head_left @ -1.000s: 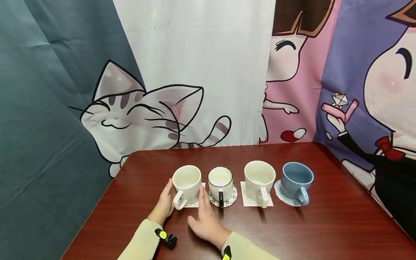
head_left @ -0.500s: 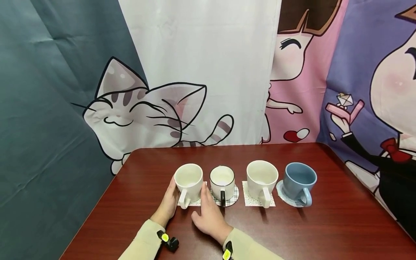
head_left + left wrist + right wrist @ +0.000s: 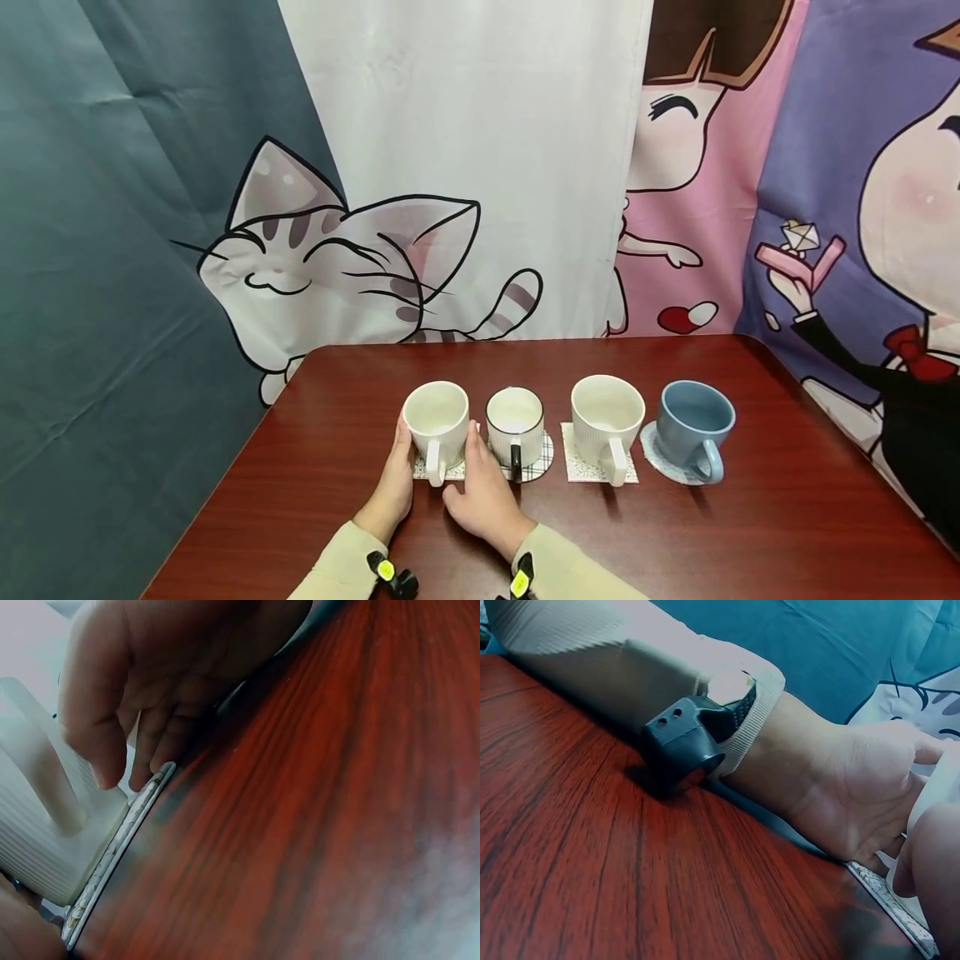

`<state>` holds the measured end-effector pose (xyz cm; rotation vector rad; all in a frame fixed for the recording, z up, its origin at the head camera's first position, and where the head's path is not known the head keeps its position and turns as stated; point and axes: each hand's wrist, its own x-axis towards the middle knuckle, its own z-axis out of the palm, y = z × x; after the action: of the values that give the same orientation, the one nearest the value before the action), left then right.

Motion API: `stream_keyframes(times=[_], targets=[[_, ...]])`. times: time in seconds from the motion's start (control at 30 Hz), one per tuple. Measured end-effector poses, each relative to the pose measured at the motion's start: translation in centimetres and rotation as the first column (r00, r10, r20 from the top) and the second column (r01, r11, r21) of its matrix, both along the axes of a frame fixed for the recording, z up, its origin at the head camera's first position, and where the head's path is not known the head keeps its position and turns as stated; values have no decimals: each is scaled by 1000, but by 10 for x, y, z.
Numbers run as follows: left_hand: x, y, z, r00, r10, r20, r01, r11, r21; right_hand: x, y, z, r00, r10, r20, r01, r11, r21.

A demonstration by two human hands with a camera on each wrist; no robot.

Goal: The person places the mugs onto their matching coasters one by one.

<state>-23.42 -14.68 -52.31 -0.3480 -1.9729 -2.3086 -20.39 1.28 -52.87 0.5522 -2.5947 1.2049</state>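
Note:
A white ribbed mug (image 3: 437, 421) stands on a square patterned coaster (image 3: 455, 472) at the left end of a row, its handle (image 3: 435, 464) facing the near side. My left hand (image 3: 392, 486) lies against the mug's left side with fingers extended along it; the fingertips are partly hidden. On the opposite side my right hand (image 3: 483, 496) touches the mug with fairly straight fingers, thumb held apart. In the left wrist view the right hand (image 3: 180, 660) reaches down beside the mug (image 3: 52, 802). In the right wrist view my left palm (image 3: 862, 780) faces the mug.
Just right stands a smaller black-rimmed mug (image 3: 515, 425) on a round checked coaster (image 3: 538, 468). Farther right are another white mug (image 3: 606, 417) on a square coaster (image 3: 581, 471) and a blue mug (image 3: 693, 421) on a round coaster (image 3: 663, 462). The brown table (image 3: 300, 517) meets a printed curtain (image 3: 525, 167).
Between my hands the leftmost mug has turned, its handle swinging from the left toward the right and the near side. My left hand has shifted slightly right along with it.

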Motion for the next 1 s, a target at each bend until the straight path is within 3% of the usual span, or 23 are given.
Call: stream_keyframes(times=[0.33, 0.77, 1.0], targets=[[2, 1, 0, 1000, 5, 15, -6, 1000, 6, 2, -1, -1, 1000, -9, -19, 9, 1000, 23], [0, -5, 1, 999, -32, 36, 34, 997, -65, 2, 0, -3, 999, 2, -33, 0, 999, 53], [0, -4, 1, 999, -38, 37, 40, 998, -47, 2, -1, -2, 999, -9, -53, 14, 996, 85]])
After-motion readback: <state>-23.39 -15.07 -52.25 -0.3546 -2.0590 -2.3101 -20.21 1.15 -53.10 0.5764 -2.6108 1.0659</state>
